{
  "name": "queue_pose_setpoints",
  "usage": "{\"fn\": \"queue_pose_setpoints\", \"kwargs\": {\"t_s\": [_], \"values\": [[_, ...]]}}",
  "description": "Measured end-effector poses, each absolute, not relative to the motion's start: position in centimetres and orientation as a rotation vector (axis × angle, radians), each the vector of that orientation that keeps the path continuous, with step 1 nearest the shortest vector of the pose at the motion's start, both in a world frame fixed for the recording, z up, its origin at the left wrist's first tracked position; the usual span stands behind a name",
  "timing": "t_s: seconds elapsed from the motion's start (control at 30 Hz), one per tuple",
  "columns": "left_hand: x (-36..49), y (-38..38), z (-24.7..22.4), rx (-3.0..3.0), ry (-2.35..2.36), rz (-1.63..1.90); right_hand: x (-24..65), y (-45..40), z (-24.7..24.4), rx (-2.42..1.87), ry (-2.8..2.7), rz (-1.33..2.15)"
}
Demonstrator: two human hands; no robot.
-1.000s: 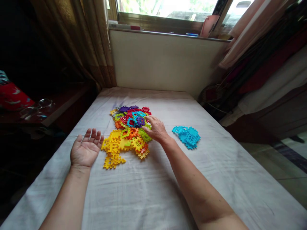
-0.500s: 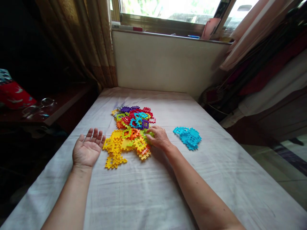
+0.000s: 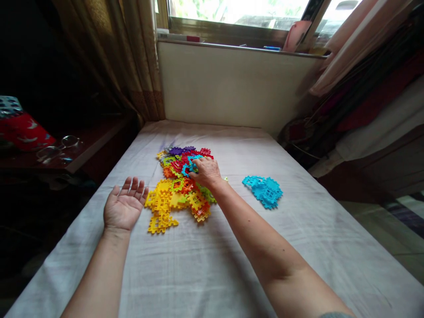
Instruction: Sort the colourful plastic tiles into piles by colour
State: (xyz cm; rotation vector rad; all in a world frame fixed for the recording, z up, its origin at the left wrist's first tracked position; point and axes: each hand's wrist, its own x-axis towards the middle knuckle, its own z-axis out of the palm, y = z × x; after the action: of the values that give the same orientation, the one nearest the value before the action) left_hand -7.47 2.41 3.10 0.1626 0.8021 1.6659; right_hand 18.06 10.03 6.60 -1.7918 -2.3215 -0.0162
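My left hand lies palm up on the sheet with its fingers apart, holding nothing, beside several yellow interlocking pieces. My right hand reaches over the mixed pile, its fingers bent at a light blue piece among red pieces. The fingertips are partly hidden, and a firm grip cannot be made out. Orange and green pieces lie in front of that hand, with purple pieces at the back of the pile. A separate group of blue pieces rests to the right.
The pieces lie on a bed-like surface with a pale sheet. At the left, glasses and a red patterned item are on a dark table. Curtains, a window sill and hanging clothes surround the far side.
My right hand has moved up and left, from the green pieces to the light blue and red ones. The left hand keeps its open pose. The view has shifted slightly.
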Motion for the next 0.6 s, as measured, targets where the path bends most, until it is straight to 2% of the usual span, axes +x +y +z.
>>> {"fn": "queue_pose_setpoints", "kwargs": {"t_s": [0.33,0.6], "values": [[-7.9,2.6,2.6,0.172,0.789,1.649,19.8,7.7,6.4,-1.596,-1.798,0.189],[-7.9,2.7,2.7,0.182,0.817,1.652,30.9,5.7,5.2,-1.767,-1.308,0.254]]}}
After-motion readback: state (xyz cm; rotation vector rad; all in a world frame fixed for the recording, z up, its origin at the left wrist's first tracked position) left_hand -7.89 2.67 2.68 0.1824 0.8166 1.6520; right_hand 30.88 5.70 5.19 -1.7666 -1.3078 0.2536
